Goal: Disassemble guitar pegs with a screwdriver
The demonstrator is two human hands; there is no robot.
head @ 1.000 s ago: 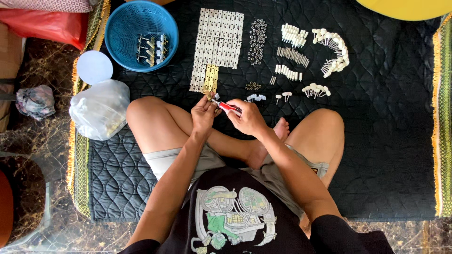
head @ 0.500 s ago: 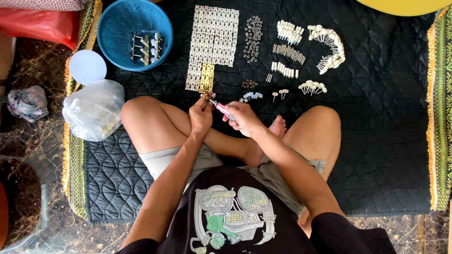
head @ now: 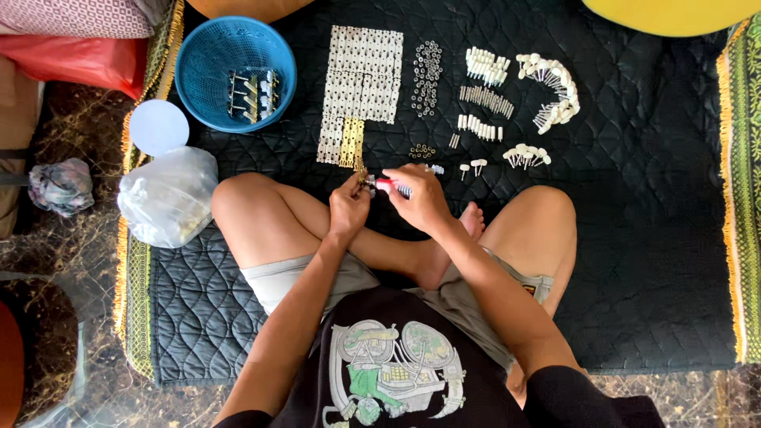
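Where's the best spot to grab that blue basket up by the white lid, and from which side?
Grip the blue basket by its rim, probably at the near-right edge closest to the left hand. It stands upright and open on the quilted mat, so the rim is free all round. Coming from above avoids the metal parts lying inside, and the white lid and plastic bag crowding its lower-left side.

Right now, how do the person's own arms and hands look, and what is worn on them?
Both forearms are bare down to the wrists. The left hand and the right hand wear no gloves; I can see no ring, watch or bracelet. A dark short sleeve covers the right upper arm, and the same dark fabric shows at the left upper arm. It belongs to a black shirt with a printed picture on the front.
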